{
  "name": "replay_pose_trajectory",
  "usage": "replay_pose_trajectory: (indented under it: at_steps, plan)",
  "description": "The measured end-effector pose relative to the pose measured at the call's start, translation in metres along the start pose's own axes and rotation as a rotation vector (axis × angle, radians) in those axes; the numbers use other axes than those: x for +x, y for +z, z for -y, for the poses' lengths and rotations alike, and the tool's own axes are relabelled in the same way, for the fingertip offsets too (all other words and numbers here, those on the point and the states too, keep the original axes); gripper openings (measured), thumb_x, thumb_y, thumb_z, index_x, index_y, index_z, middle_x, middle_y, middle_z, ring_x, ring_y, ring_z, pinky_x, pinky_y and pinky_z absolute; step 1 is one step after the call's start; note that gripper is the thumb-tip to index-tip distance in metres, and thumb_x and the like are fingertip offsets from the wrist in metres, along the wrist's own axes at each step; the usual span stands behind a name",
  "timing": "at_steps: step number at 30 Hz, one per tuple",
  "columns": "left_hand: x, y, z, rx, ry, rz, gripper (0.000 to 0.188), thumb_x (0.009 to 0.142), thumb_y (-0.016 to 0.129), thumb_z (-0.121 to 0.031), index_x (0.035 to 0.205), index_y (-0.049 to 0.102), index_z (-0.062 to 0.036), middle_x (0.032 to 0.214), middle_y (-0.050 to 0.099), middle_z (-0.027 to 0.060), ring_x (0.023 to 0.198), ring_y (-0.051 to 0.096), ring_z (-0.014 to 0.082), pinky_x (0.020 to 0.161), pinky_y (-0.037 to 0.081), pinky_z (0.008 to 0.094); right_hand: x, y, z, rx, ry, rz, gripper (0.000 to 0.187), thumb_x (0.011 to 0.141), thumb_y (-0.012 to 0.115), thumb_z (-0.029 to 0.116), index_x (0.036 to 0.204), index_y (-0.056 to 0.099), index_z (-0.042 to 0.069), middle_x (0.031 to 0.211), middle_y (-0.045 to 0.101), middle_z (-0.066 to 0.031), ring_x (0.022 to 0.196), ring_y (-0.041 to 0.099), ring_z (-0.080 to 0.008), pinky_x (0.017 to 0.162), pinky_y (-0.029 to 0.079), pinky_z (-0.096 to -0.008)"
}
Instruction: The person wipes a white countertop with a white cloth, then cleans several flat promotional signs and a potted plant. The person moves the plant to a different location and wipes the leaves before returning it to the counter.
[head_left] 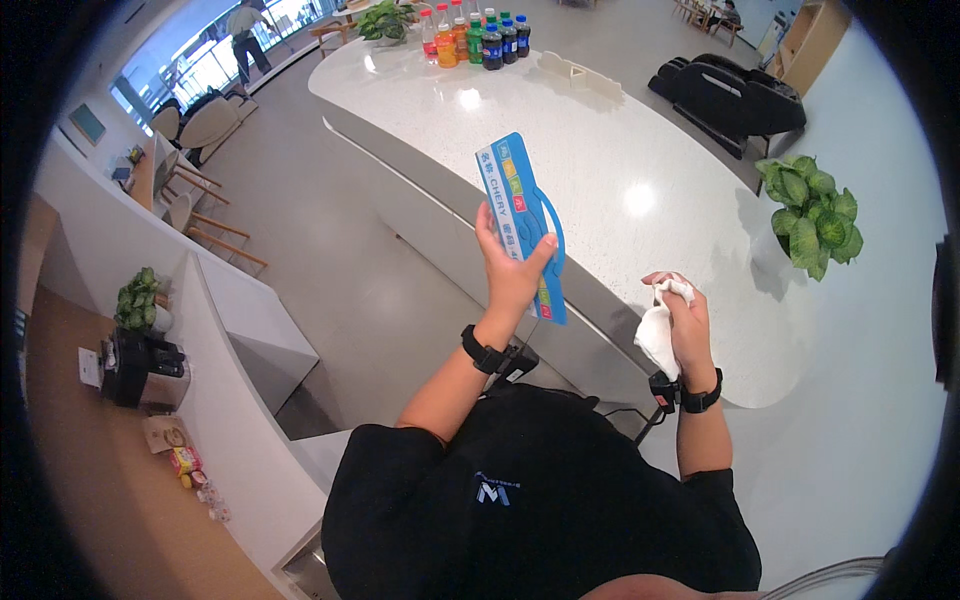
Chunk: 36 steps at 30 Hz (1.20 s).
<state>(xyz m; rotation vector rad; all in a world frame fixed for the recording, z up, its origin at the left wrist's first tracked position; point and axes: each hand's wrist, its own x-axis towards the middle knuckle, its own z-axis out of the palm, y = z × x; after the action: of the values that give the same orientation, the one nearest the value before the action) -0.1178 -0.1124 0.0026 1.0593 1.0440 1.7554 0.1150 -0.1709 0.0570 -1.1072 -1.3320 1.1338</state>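
By the glossy white worktop [600,180], the left hand [515,282] holds a long blue sign [519,205] pointing away; the right hand [691,327] squeezes white cloth [655,337].

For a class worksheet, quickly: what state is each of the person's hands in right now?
Left hand: closed, holding a blue-and-white sign board.
Right hand: closed, holding a crumpled white cloth.
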Motion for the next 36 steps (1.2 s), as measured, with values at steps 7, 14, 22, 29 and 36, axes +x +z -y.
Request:
replay_pose_trajectory:
  at_steps: [7,14,22,29,36]
  plan:
    - [0.009,-0.018,0.021,0.197,0.026,0.237,0.093,0.076,0.076,-0.025,0.143,0.019,0.0013,0.138,0.035,0.0226,0.122,0.045,0.0289,0.100,0.041,0.0386,0.012,0.058,0.003,-0.452,-0.011,0.144,0.030,0.086,0.067,0.018,0.110,0.065,0.001,0.079,0.066,-0.0048,0.075,0.059,-0.0084,0.069,0.047,-0.0249]
    - [0.026,-0.066,0.011,0.070,-0.323,0.848,0.099,0.073,0.079,-0.035,0.144,0.020,0.0018,0.142,0.034,0.0276,0.131,0.039,0.0335,0.106,0.035,0.0406,0.028,0.063,0.046,-0.921,-0.371,0.347,0.055,0.076,0.069,0.014,0.129,0.056,0.019,0.085,0.065,-0.0118,0.070,0.063,-0.0296,0.062,0.051,-0.0342]
    - [0.012,-0.086,0.033,0.126,-0.453,1.185,0.090,0.077,0.074,-0.037,0.146,0.025,-0.0033,0.141,0.041,0.0216,0.128,0.043,0.0285,0.104,0.037,0.0359,0.015,0.079,0.014,-1.195,-0.436,0.534,0.038,0.064,0.065,0.004,0.101,0.067,0.014,0.075,0.059,-0.0059,0.065,0.060,-0.0268,0.058,0.048,-0.0374]
    - [0.072,-0.056,0.000,0.158,-0.500,1.313,0.043,0.093,0.060,-0.031,0.123,0.058,0.0003,0.113,0.065,0.0121,0.106,0.058,0.0182,0.093,0.044,0.0307,0.034,0.047,0.043,-1.198,-0.261,0.369,0.026,0.064,0.058,0.004,0.087,0.068,0.010,0.075,0.063,-0.0099,0.069,0.062,-0.0305,0.060,0.049,-0.0394]
    - [0.133,-0.008,-0.022,0.480,0.200,1.256,0.025,0.090,0.059,-0.025,0.094,0.071,-0.0033,0.085,0.069,0.0120,0.076,0.063,0.0247,0.070,0.049,0.0348,0.078,-0.005,0.054,-1.128,-0.106,0.110,0.008,0.069,0.064,0.010,0.072,0.067,0.004,0.070,0.061,-0.0179,0.069,0.058,-0.0381,0.062,0.046,-0.0442]
